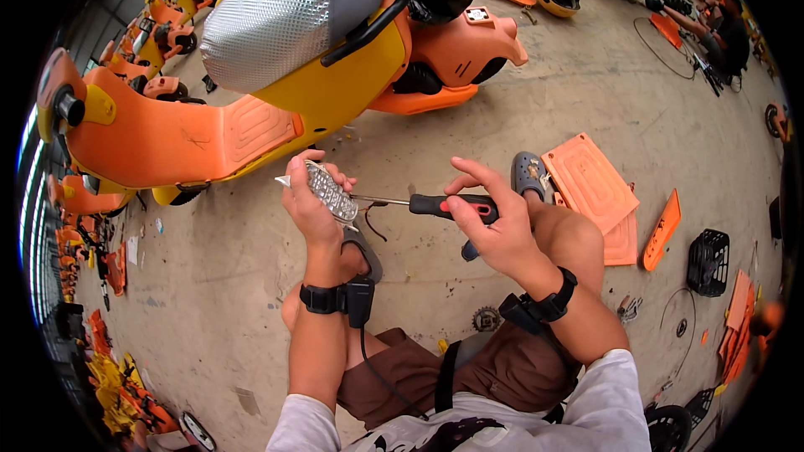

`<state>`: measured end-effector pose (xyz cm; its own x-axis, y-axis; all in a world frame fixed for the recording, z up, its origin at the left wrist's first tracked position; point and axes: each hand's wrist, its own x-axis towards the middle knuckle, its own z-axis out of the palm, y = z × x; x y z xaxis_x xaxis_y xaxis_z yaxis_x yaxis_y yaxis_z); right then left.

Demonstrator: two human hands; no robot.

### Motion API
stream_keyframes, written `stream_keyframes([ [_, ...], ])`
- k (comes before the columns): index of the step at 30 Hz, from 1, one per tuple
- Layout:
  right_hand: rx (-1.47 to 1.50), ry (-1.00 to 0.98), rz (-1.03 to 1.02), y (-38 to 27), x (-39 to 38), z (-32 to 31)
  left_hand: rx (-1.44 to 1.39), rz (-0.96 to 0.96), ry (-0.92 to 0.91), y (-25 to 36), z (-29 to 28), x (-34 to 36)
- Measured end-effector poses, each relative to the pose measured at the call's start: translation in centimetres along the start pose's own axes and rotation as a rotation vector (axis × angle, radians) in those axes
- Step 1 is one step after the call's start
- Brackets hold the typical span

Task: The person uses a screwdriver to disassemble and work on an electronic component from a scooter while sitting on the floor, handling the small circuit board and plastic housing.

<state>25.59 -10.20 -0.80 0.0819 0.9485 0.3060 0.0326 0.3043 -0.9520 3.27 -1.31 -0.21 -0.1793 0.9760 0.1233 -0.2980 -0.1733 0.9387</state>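
My left hand (pixel 308 211) is closed around a small oval lamp (pixel 330 190) with a clear, silvery faceted face, held up in front of my knees. In my right hand (pixel 507 230) is a screwdriver (pixel 429 205) with a black and red handle, gripped between thumb and fingers. Its metal shaft points left, and the tip reaches the lamp's right side; whether it sits in a screw cannot be told. A short dark wire (pixel 374 223) hangs beside the lamp.
An orange and yellow scooter (pixel 343 88) with a silver seat cover stands ahead on the left. Orange panels (pixel 590 184), a narrow orange piece (pixel 662 230) and a black basket (pixel 708 263) lie to the right. A small cogwheel (pixel 486 319) lies between my legs. Another person (pixel 727 38) sits far right.
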Motion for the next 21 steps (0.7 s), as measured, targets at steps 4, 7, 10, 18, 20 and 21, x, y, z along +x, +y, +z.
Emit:
stream_keyframes([
  [4,-0.124,-0.009,-0.090,-1.0,-0.1,-0.3,-0.103,-0.040,-0.015,0.3,-0.4,0.2],
  [7,-0.230,-0.014,-0.194,-1.1,-0.1,-0.4,-0.066,-0.029,-0.010,1.0,0.0,0.0],
  [10,-0.097,-0.049,-0.024,-0.4,-0.1,-0.5,0.017,0.004,0.003,0.7,0.5,0.2],
  [18,-0.064,0.042,0.123,1.6,-0.4,1.3,0.073,0.062,0.047,-0.3,-1.1,-0.4],
  [20,-0.101,0.038,0.188,-0.2,-0.6,0.9,0.040,0.043,0.003,-0.5,-1.0,0.0],
  [21,-0.116,0.025,0.169,-0.4,-0.7,0.7,0.024,0.013,0.010,-0.6,-0.9,0.1],
])
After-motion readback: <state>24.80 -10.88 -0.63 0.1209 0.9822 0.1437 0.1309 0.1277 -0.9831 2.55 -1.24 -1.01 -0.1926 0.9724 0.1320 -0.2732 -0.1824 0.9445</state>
